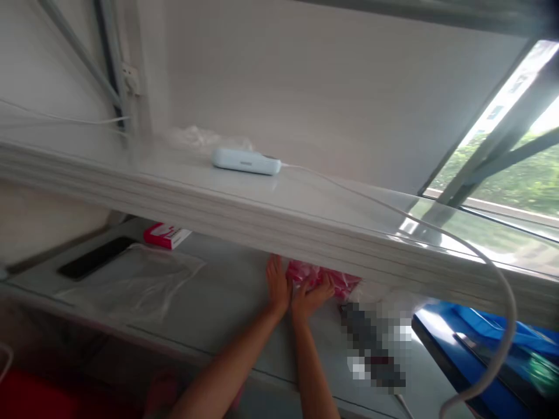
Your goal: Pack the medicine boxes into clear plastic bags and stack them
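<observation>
Both arms reach under the upper shelf onto the lower shelf. My left hand [278, 286] lies with its fingers stretched out, just left of a shiny pink plastic package [348, 283]. Part of that package is hidden beneath the upper shelf's edge. On its front rests my right hand [311, 297], fingers spread over the plastic. The two hands are close together at the wrists.
A white device [247, 162] with a white cable [393, 206] lies on the upper shelf [174, 189]. Below, a black phone [96, 258], a clear plastic bag [144, 285] and a pink-and-white box [166, 235] lie left. Blue trays [484, 343] stand right.
</observation>
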A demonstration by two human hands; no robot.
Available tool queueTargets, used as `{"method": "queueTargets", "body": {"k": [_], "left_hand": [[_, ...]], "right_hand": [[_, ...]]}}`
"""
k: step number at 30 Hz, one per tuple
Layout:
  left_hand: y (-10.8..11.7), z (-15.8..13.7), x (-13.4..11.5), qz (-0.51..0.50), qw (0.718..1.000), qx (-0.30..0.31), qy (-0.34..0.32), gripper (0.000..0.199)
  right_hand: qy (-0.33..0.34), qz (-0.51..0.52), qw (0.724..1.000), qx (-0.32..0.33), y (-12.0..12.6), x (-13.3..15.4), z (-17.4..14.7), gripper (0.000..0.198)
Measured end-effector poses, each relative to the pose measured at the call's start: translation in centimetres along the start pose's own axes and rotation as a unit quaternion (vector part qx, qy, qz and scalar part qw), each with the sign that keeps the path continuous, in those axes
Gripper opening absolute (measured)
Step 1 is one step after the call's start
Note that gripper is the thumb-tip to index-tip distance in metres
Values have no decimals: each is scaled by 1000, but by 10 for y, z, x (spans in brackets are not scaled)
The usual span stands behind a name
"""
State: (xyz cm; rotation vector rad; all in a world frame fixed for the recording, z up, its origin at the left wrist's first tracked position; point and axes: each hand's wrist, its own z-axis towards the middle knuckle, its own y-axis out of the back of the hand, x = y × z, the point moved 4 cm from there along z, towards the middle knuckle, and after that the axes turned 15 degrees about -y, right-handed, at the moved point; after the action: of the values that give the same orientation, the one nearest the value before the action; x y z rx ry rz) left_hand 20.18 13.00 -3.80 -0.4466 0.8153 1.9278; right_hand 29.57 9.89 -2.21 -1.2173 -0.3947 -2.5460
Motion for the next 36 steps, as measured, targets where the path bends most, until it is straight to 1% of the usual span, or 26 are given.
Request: {"method": "queueTargets", "body": {"k": [2,3,4,5,7,8,10,12,13,14,15,16,17,18,19,20,21,22,24,26,27,28,30,33,34,36], "left_hand": [[32,-6,-5,62,995,-71,22,63],[53,-10,-8,93,992,-87,16,63],[77,-13,-11,123,989,-84,-3,61],[105,-17,-13,156,985,-65,-25,58],[171,-29,-9,248,967,-15,-60,50],[208,-37,-1,296,953,-3,-58,47],[288,-55,20,385,923,4,-17,44],[362,-77,47,460,885,16,70,44],[393,-89,59,482,867,31,123,45],[418,-100,71,482,858,59,165,43],[437,-109,79,469,858,85,189,39],[449,-117,85,451,863,108,201,33],[456,-122,88,429,870,126,209,25],[456,-125,88,403,879,136,214,17],[452,-127,86,376,890,138,218,12],[442,-127,83,345,901,133,226,9],[428,-126,78,307,917,120,225,8],[411,-123,69,269,935,96,209,11],[373,-117,47,205,964,38,163,19],[335,-111,17,176,981,-6,86,22],[318,-109,3,167,985,-3,46,22],[304,-109,-9,157,987,1,21,22],[285,-111,-26,132,991,20,-8,22],[276,-125,-30,107,993,51,-18,27],[277,-131,-27,117,991,57,-21,31],[283,-143,-18,173,982,66,-32,40]], "right_hand": [[62,-3,997,54,-1,10,-9,37],[94,-7,991,96,-3,14,-14,34],[126,-10,982,140,-6,18,-20,32],[156,-13,970,186,-10,22,-26,30],[202,-16,942,267,-16,26,-36,29],[215,-20,930,298,-20,26,-40,29],[223,-30,911,345,-26,24,-44,29],[213,-36,902,375,-31,22,-45,30],[204,-35,900,383,-32,23,-46,30],[193,-32,901,388,-31,25,-48,30],[179,-26,903,389,-28,29,-51,31],[163,-17,907,389,-24,36,-57,31],[147,-6,909,390,-17,44,-66,31],[132,7,909,394,-9,55,-78,31],[117,23,908,403,0,66,-94,31],[107,38,902,417,9,79,-113,29],[97,49,892,438,17,91,-134,27],[84,64,881,462,23,103,-155,25],[51,97,863,494,34,123,-191,35],[9,128,854,504,39,135,-211,45],[-12,143,851,505,39,138,-214,45],[-31,153,849,504,39,137,-215,43],[-54,164,846,505,37,130,-210,34],[-66,155,850,498,35,109,-196,32],[-69,149,853,496,35,101,-192,33],[-79,132,858,490,36,88,-184,38]]}}
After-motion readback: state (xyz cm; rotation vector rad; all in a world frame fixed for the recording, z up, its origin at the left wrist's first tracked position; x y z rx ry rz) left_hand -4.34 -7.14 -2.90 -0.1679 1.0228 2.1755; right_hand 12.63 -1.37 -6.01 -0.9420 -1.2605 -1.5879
